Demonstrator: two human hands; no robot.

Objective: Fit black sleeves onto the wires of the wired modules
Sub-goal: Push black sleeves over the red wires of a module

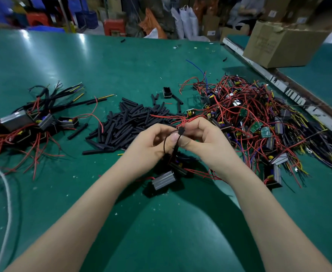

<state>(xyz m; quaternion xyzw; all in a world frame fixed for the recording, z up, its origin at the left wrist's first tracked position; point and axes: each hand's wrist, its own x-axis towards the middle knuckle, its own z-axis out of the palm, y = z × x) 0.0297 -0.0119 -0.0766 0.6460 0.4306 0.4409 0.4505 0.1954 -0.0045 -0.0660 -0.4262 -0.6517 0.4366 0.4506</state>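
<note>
Both our forearms reached in: our left hand (151, 140) and right hand (202, 136) pinched a black sleeve (176, 147) on a wire, its module (164, 180) dangling just beneath; loose sleeves (125, 118) lay beyond, unsleeved modules (259, 118) piled far right on the green table (122, 65).

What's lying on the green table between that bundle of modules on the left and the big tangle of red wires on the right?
In the head view, a heap of loose black sleeves lies between them on the green table.
</note>
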